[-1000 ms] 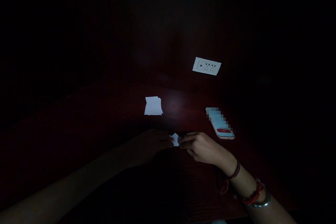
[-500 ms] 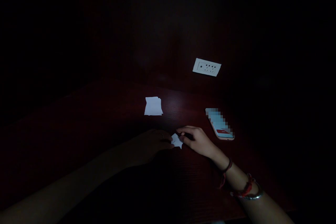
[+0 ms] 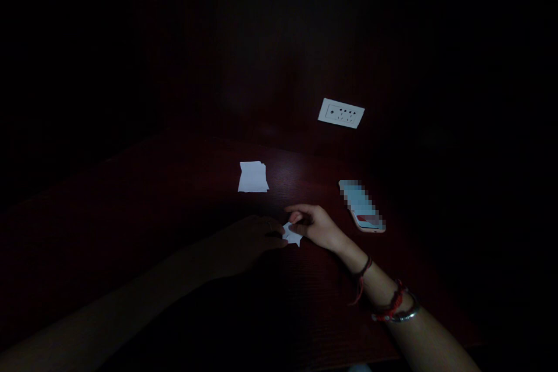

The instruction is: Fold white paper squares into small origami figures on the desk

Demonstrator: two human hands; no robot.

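Note:
A small folded piece of white paper (image 3: 294, 238) with pointed corners lies on the dark red table in front of me. My left hand (image 3: 257, 235), deep in shadow, pinches its left edge between thumb and fingers. A ring shows on one of that hand's fingers. From the other side my right hand (image 3: 318, 226) reaches over the paper; its thumb rests on the upper right part. The right index finger is stretched out to the left, apart from the thumb, with the other fingers partly curled.
Beyond my hands lies a small stack of white paper sheets (image 3: 253, 177). A phone (image 3: 364, 206) with a lit screen lies to the right on the table (image 3: 196, 186). A white wall socket (image 3: 341, 113) is set in the dark panel behind. Surroundings are very dark.
My right hand has shifted slightly left and up, its thumb moving further over the paper and its index finger reaching past it. The left hand holds nearly still.

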